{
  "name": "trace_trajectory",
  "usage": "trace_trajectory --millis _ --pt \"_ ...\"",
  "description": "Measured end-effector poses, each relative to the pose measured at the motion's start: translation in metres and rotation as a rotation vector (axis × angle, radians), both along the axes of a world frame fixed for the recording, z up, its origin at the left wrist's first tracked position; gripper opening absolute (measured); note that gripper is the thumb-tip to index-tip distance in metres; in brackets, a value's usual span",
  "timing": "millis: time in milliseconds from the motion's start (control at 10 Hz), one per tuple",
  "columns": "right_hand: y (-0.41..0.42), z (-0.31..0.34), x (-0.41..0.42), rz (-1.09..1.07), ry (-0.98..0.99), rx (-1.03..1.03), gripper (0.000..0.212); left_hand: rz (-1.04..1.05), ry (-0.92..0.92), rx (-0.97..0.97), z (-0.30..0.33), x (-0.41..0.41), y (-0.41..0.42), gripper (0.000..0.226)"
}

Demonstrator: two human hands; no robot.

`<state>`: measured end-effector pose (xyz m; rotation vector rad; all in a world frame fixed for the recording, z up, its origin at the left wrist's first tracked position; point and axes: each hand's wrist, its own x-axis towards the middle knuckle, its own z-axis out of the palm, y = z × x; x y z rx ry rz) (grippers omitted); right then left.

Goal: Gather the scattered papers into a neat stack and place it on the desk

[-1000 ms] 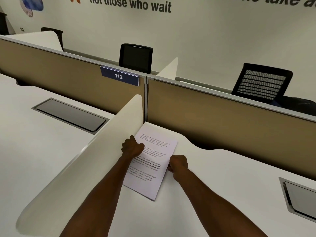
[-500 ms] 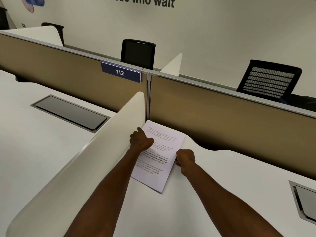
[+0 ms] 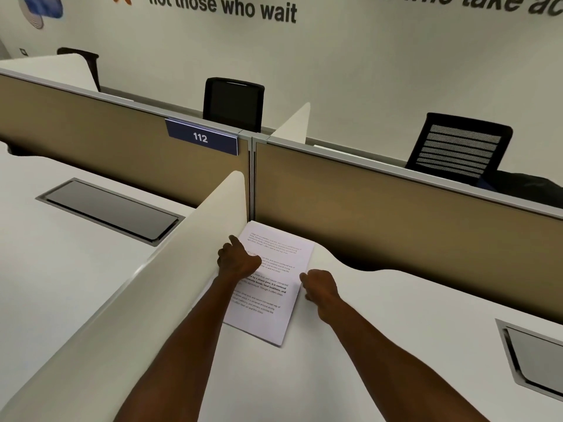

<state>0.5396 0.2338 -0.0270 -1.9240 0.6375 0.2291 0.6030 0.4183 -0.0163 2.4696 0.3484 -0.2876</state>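
Observation:
A stack of printed white papers [image 3: 281,319] lies flat on the white desk [image 3: 396,318], in the corner where the side divider meets the back partition. My left hand [image 3: 239,260] rests on the stack's left edge against the divider, fingers curled and the index finger pointing forward. My right hand [image 3: 320,286] is loosely fisted and pressed against the stack's right edge. The sheets look aligned, with the two hands on either side of them. I see no loose sheets elsewhere.
A curved cream side divider [image 3: 152,300] rises just left of the stack. The tan back partition [image 3: 396,202] with a "112" sign [image 3: 201,138] stands behind it. Grey cable hatches [image 3: 536,357] [image 3: 109,208] sit in both desks. Black chairs [image 3: 457,147] stand beyond the partition.
Both hands stay at the stack's side edges. My left index finger has stretched forward along the left edge. The stack has barely shifted; the view moved slightly.

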Motion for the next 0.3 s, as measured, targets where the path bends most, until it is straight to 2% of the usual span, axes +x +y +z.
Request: trace_trajectory --millis 100,200,300 --pt "-0.007 0.011 -0.012 0.076 0.002 -0.153 0.024 -0.034 -0.011 -0.033 0.006 -0.009 0.004 0.103" --pt "-0.020 0.026 -0.023 0.108 0.001 -0.199 0.041 -0.089 -0.053 -0.026 0.013 -0.020 0.007 0.104" --pt "-0.026 0.048 -0.037 0.089 -0.113 -0.248 0.059 -0.163 -0.114 0.003 0.027 -0.032 0.008 0.104"
